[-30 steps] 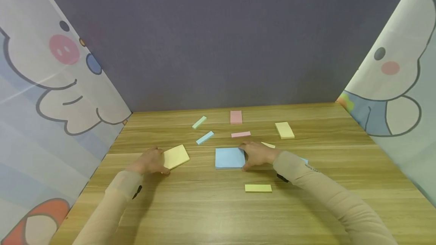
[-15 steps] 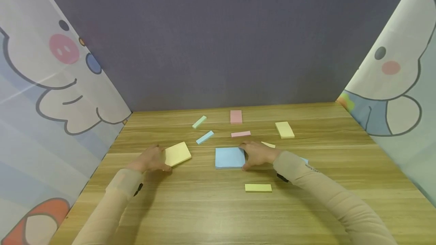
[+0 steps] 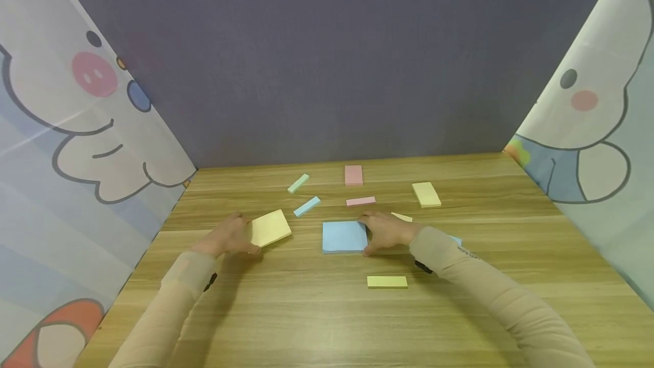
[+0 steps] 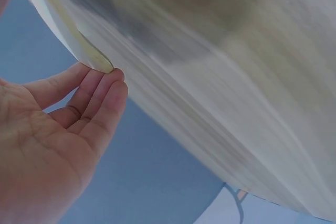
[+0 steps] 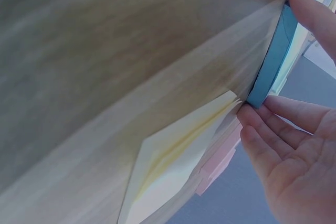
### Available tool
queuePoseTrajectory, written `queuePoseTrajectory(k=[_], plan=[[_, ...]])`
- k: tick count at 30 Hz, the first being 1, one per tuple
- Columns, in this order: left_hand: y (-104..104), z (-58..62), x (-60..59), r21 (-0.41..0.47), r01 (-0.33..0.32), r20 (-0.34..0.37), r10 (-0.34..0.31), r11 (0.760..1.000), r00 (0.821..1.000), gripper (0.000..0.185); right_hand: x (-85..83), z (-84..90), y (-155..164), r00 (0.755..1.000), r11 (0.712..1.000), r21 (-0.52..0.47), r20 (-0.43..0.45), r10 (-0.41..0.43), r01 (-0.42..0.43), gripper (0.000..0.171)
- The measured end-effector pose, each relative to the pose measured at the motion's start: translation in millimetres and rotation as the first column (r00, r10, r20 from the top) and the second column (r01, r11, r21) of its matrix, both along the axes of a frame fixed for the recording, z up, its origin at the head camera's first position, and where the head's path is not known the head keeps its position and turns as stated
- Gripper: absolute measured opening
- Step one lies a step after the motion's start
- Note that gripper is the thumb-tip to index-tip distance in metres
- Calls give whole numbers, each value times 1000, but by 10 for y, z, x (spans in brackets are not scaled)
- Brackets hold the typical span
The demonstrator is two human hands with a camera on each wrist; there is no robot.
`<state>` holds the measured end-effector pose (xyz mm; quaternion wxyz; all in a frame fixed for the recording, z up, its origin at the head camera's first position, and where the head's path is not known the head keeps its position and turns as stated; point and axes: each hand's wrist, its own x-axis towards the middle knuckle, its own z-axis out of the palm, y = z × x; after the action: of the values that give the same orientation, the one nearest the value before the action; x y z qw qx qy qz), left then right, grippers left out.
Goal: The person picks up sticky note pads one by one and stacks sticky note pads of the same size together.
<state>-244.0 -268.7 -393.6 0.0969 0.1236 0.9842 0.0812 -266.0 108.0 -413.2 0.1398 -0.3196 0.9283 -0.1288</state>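
Between thumb and fingertips, my left hand (image 3: 230,235) grips the left end of a pale yellow sticky note pad (image 3: 272,228), which sits slightly askew. The left wrist view shows the fingertips at one corner of that yellow pad (image 4: 86,53); the thumb is mostly out of frame. My right hand (image 3: 386,230) holds a blue sticky note pad (image 3: 344,237) by its right side, thumb at the near edge and fingers at the far edge. In the right wrist view the blue pad (image 5: 273,59) lies flat on the table between thumb and fingertips.
Behind the pads lie narrow green (image 3: 298,183), blue (image 3: 307,207) and pink (image 3: 360,201) strips, a pink pad (image 3: 353,175) and a cream pad (image 3: 426,195). A yellow-green strip (image 3: 387,282) lies nearer. Another cream piece (image 3: 402,217) is partly hidden by my right hand. Panels enclose the table (image 3: 306,322).
My left hand has moved the yellow pad a short way right and slightly away from me, toward the blue pad. My right hand and the blue pad have stayed in place.
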Motion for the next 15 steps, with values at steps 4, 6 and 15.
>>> queuePoseTrajectory(k=[4,6,15], plan=[[38,30,-14,12,6,-1,-6,1000,1000,83,6,5,-2,1000,1000,4,-3,4,-4,86],[57,47,-22,15,8,2,-8,1000,1000,81,5,2,0,1000,1000,6,-5,5,-5,86],[145,87,-60,20,30,-33,-29,999,999,85,1,-4,-1,1000,1000,1,4,3,-3,86]])
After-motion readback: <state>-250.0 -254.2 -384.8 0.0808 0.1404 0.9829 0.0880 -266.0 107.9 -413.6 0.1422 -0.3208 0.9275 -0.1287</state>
